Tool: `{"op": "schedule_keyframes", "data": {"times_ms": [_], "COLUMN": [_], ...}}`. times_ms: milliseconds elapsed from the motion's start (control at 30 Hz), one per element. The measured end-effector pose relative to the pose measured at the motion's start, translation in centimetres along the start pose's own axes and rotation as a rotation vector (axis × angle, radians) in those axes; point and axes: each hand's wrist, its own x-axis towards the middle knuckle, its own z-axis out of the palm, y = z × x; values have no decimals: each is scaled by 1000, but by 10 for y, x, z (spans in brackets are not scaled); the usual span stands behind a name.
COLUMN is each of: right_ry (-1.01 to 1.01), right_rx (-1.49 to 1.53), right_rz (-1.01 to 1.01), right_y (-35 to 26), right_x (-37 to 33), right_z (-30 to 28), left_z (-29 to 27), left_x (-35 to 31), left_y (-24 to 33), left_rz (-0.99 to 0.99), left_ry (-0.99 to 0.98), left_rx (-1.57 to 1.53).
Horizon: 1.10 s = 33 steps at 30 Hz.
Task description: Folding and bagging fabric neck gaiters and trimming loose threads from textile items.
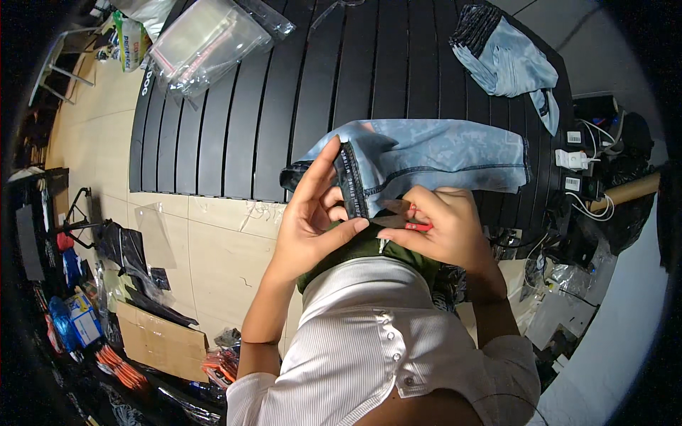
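Note:
A light-blue garment (pixel 447 149) with dark seams lies along the table's near edge. My left hand (pixel 309 220) pinches its black elastic band (pixel 348 181), which carries pale lettering, holding it raised between fingers and thumb. My right hand (pixel 447 224) is closed around small scissors with red handles (pixel 419 227). Their blades point left, close to the lower end of the band. Whether they touch the fabric I cannot tell.
The black slatted table (pixel 249 128) bears clear plastic bags (pixel 206 50) at the far left and a second light-blue garment (pixel 508 60) at the far right. Chargers with white cables (pixel 574 160) sit by its right edge. A cardboard piece (pixel 160 341) lies on the floor at left.

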Motion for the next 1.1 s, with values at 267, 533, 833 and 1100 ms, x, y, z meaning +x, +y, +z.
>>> {"op": "schedule_keyframes", "data": {"times_ms": [267, 533, 833, 1100], "right_ry": [52, 28, 9, 22], "right_rx": [-291, -408, -396, -398], "right_rz": [-78, -109, -135, -179], "right_y": [-5, -4, -4, 0], "right_x": [-1, -2, 0, 1], "right_z": [9, 6, -1, -5], "left_z": [1, 2, 1, 3], "left_x": [-1, -2, 0, 2], "left_y": [2, 2, 7, 6], "left_rz": [-5, -25, -135, -174], "left_ry": [-4, -34, -37, -22], "left_rx": [47, 81, -7, -79]}}
